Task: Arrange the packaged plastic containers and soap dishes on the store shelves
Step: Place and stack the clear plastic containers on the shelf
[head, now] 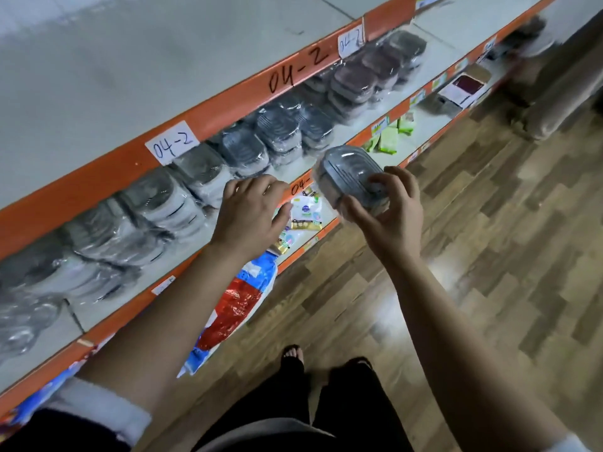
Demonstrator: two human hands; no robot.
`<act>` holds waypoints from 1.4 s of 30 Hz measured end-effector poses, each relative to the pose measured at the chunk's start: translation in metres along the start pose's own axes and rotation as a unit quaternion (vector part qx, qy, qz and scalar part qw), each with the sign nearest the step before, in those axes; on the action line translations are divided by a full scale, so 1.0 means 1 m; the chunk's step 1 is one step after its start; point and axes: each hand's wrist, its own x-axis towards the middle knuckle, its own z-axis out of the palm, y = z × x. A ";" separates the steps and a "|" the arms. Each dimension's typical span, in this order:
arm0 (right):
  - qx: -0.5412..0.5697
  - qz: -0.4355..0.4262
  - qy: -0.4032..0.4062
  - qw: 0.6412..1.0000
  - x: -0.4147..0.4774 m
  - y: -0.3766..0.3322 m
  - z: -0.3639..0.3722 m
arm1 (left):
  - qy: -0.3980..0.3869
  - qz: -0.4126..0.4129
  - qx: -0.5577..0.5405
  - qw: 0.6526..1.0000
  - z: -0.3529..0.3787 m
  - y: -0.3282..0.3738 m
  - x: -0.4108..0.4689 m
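Note:
My right hand (388,213) grips a grey-blue soap dish (349,176) wrapped in clear plastic, held in the air in front of the shelf edge. My left hand (251,213) hovers palm down over the front of the middle shelf (313,154), fingers loosely bent, holding nothing. A long row of wrapped soap dishes fills that shelf: grey-blue ones (277,132) in the middle, pale grey ones (169,200) to the left, brownish ones (355,81) to the right. Most are stacked two high.
Orange shelf rails carry handwritten "04-2" labels (172,142). The lower shelf holds small packets (305,213), green packs (388,138) and a red-white-blue bag (235,305). A box (463,89) sits further right. Wood-pattern floor (473,256) lies on the right; my legs are below.

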 end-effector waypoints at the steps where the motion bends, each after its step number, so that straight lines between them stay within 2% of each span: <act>1: 0.001 -0.006 -0.006 1.000 0.012 0.007 0.003 | -0.013 -0.011 0.000 1.000 0.006 0.001 0.007; 10: 0.004 -0.086 -0.081 0.993 0.132 0.092 0.041 | -0.036 -0.108 0.032 0.993 0.063 0.013 0.082; 15: 0.001 -0.130 -0.143 0.981 0.203 0.129 0.076 | -0.001 -0.165 0.045 0.985 0.093 0.019 0.121; 18: -0.036 -0.185 -0.193 0.963 0.242 0.140 0.109 | -0.002 -0.206 0.045 0.978 0.117 0.016 0.133; 26: -0.132 -0.254 -0.204 0.936 0.316 0.143 0.188 | 0.018 -0.266 0.063 0.962 0.169 0.018 0.149; 29: -0.161 -0.254 -0.184 0.936 0.323 0.139 0.205 | 0.037 -0.280 0.052 0.958 0.178 0.022 0.142; 33: -0.192 -0.240 -0.267 0.914 0.309 0.148 0.213 | 0.042 -0.294 0.047 0.954 0.181 0.023 0.122; 36: -0.208 -0.246 -0.240 0.916 0.294 0.146 0.210 | 0.045 -0.305 0.054 0.950 0.179 0.020 0.102; 42: -0.092 -0.338 -0.218 0.911 0.221 0.104 0.214 | 0.083 -0.309 0.075 0.945 0.164 0.004 0.051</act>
